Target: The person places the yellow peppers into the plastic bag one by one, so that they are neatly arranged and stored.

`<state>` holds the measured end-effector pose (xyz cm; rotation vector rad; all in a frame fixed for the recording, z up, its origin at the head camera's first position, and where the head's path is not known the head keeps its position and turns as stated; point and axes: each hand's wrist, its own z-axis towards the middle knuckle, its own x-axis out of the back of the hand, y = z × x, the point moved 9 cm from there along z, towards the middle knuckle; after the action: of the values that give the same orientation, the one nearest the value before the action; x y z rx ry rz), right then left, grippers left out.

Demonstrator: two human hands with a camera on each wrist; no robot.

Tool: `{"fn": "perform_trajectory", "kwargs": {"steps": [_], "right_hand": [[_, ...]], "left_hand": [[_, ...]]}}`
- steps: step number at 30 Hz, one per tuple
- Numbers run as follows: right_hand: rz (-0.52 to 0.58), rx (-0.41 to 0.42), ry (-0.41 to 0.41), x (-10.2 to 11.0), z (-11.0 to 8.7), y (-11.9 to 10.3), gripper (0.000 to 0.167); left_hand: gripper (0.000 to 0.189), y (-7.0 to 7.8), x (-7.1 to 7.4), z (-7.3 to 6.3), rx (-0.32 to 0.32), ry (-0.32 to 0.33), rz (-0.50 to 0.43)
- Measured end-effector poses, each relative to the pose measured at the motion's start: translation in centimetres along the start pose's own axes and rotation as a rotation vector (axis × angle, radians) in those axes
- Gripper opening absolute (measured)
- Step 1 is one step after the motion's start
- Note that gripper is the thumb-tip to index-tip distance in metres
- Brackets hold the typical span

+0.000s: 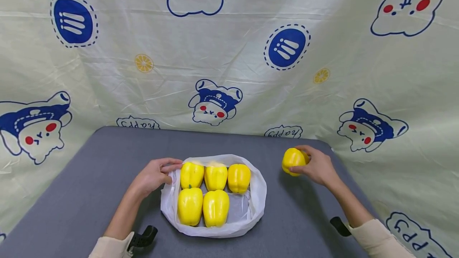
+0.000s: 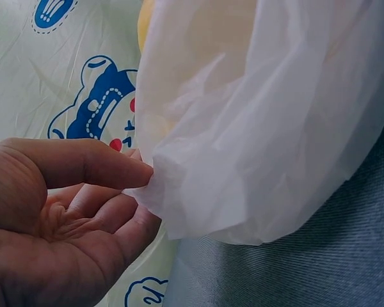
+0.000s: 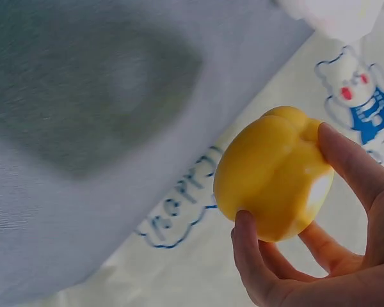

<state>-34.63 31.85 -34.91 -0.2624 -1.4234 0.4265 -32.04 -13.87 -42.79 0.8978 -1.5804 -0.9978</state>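
Note:
A white plastic bag (image 1: 259,194) stands with its mouth wide and its rim rolled out, holding several yellow bell peppers (image 1: 216,208) in two rows. In the front row, a bare patch of the bag's bottom shows at the right. My left hand (image 1: 152,176) is at the bag's left rim; the left wrist view has the thumb and fingers pinching a fold of the white plastic (image 2: 211,185). Off to the right, my right hand (image 1: 317,166) grips another yellow bell pepper (image 3: 275,176) between thumb and fingers. This pepper is held above the table, its shadow below.
The grey cloth-covered table (image 1: 118,150) runs back to a pale printed curtain (image 1: 229,51) hanging behind and at the sides. Dark straps (image 1: 143,237) sit at both wrists, by light sleeves.

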Motion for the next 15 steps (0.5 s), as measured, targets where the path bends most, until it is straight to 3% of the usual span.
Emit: {"fn": "perform_trajectory", "kwargs": {"steps": [7, 15], "right_hand": [[0.070, 0.029, 0.002, 0.3, -1.1, -3.9, 0.075], [0.105, 0.102, -0.043, -0.9, -2.7, -7.9, 0.071]], "left_hand": [[0.060, -0.1, 0.0, 0.1, 0.009, 0.002, -0.010], [0.060, 0.0, 0.0, 0.1, -0.003, -0.001, -0.004]]}}
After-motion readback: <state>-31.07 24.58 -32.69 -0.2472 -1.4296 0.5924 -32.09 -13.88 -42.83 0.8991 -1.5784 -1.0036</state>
